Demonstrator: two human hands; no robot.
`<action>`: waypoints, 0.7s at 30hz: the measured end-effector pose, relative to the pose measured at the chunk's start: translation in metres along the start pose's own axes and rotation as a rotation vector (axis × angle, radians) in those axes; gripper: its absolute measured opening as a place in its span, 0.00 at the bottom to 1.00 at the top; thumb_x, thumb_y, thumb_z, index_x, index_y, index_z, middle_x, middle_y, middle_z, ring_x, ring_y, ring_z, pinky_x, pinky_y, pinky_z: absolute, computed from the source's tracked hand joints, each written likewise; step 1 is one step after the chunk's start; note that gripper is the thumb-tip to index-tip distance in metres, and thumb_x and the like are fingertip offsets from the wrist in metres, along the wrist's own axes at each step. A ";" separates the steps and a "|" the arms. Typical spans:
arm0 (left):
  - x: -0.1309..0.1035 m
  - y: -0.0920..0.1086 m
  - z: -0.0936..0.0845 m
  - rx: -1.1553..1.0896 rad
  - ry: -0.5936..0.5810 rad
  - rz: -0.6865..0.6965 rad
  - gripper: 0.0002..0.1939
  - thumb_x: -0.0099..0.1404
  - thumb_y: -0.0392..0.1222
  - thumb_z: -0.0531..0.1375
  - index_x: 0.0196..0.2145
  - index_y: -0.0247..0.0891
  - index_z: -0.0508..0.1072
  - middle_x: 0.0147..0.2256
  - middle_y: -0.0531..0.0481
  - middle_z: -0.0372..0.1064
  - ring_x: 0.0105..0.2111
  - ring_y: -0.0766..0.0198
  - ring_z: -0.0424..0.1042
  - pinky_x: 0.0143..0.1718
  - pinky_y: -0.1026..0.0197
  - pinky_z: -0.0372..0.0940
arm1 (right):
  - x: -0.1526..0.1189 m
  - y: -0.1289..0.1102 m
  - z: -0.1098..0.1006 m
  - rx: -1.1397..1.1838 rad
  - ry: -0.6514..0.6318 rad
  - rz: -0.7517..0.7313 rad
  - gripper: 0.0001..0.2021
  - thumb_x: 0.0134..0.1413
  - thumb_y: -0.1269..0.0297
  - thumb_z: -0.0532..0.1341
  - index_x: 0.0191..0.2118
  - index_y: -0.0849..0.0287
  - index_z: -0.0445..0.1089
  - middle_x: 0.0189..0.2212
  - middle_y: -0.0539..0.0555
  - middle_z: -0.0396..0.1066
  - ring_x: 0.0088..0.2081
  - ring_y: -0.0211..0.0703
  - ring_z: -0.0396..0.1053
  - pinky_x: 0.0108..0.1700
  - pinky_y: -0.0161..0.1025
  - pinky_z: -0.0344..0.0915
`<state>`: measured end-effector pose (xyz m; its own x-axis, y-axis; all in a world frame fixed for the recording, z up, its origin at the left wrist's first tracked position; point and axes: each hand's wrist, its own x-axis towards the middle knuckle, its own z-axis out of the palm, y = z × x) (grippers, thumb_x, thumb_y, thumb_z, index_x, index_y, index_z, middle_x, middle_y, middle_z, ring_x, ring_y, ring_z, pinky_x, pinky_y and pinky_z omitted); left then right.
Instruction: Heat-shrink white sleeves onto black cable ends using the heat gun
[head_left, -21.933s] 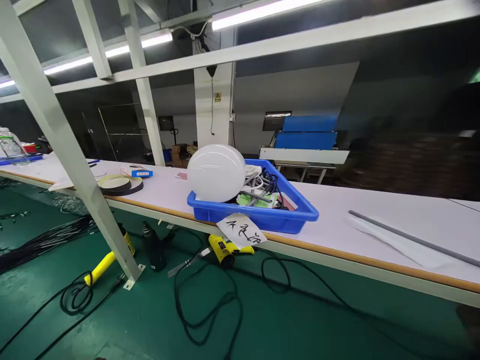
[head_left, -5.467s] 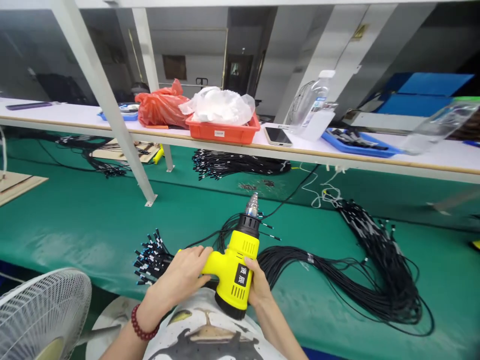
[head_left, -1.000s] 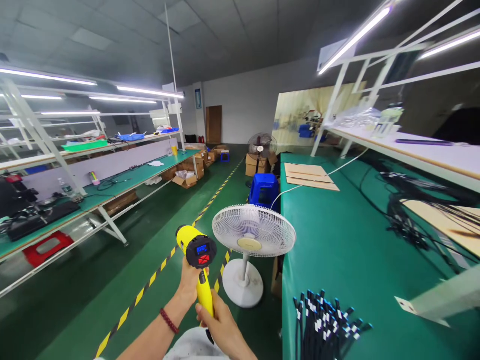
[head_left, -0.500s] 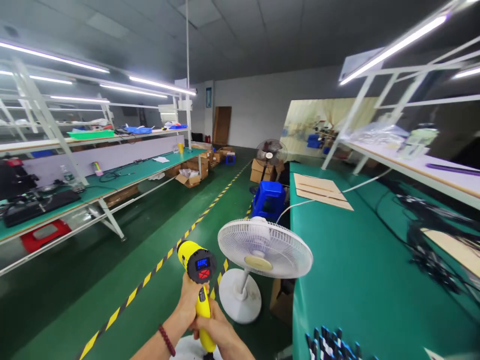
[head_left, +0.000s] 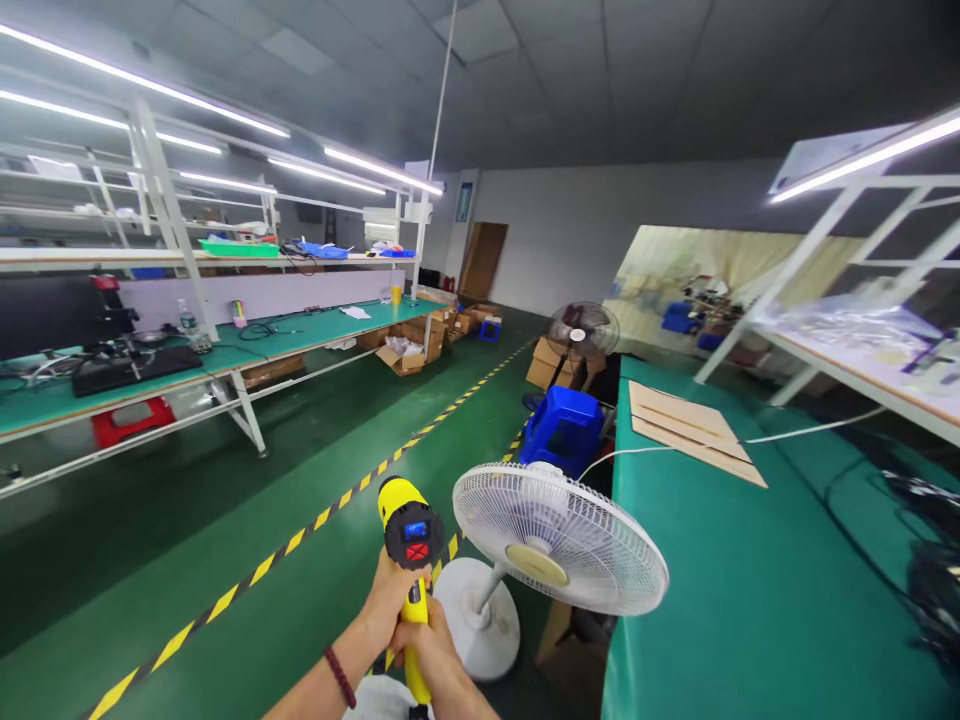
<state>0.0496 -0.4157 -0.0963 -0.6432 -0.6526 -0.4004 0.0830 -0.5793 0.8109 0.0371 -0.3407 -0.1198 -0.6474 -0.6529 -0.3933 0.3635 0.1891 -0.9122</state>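
Note:
A yellow and black heat gun [head_left: 409,520] is held upright in front of me, its lit blue display and red buttons facing me. My left hand [head_left: 386,600], with a dark red bead bracelet at the wrist, is wrapped round the upper grip below the body. Lower on the yellow handle, my right hand [head_left: 435,640] is closed round it. The nozzle points away and is hidden behind the body. Just right of the heat gun stands a white pedestal fan [head_left: 562,540], its head tilted upward.
A green-topped workbench [head_left: 690,580] runs along the right, with flat brown boards [head_left: 694,435] on it. Behind the fan are a blue plastic stool [head_left: 562,430] and a dark fan [head_left: 581,335]. Another bench [head_left: 315,335] stands left, beyond yellow-black floor tape [head_left: 330,510].
The view has turned left and tilted a little, so the surroundings sit further right. Both hands still grip the heat gun. The dark and blue pieces at the bottom right have left the picture.

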 end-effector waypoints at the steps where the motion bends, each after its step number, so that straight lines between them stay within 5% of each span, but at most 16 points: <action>1: -0.003 0.001 0.000 0.006 0.019 0.001 0.17 0.34 0.33 0.70 0.24 0.37 0.69 0.16 0.56 0.68 0.17 0.67 0.67 0.21 0.64 0.62 | 0.001 0.002 -0.002 -0.002 -0.031 -0.010 0.08 0.22 0.72 0.54 0.19 0.58 0.63 0.13 0.45 0.61 0.15 0.34 0.55 0.18 0.33 0.51; 5: -0.013 0.003 0.003 0.015 0.022 -0.035 0.19 0.32 0.33 0.73 0.22 0.37 0.69 0.14 0.57 0.66 0.16 0.68 0.64 0.20 0.65 0.60 | 0.000 0.011 -0.008 0.006 -0.095 0.006 0.10 0.22 0.73 0.54 0.21 0.58 0.66 0.14 0.46 0.64 0.16 0.36 0.57 0.21 0.35 0.54; 17: -0.030 -0.002 -0.015 0.015 0.109 -0.066 0.16 0.36 0.33 0.72 0.22 0.37 0.70 0.16 0.56 0.67 0.17 0.67 0.65 0.20 0.64 0.61 | -0.023 0.021 0.013 -0.048 0.034 0.034 0.07 0.24 0.68 0.55 0.20 0.56 0.61 0.13 0.43 0.58 0.16 0.34 0.53 0.21 0.34 0.53; 21: -0.035 0.003 -0.021 -0.009 0.150 -0.097 0.19 0.32 0.31 0.73 0.22 0.37 0.69 0.18 0.56 0.69 0.19 0.66 0.67 0.22 0.63 0.62 | -0.026 0.022 0.016 -0.086 -0.047 0.017 0.09 0.26 0.69 0.58 0.24 0.58 0.64 0.15 0.44 0.62 0.18 0.36 0.58 0.23 0.35 0.55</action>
<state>0.0885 -0.4051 -0.0892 -0.5277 -0.6586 -0.5364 0.0332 -0.6470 0.7618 0.0732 -0.3313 -0.1279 -0.6089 -0.6821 -0.4050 0.3143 0.2613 -0.9127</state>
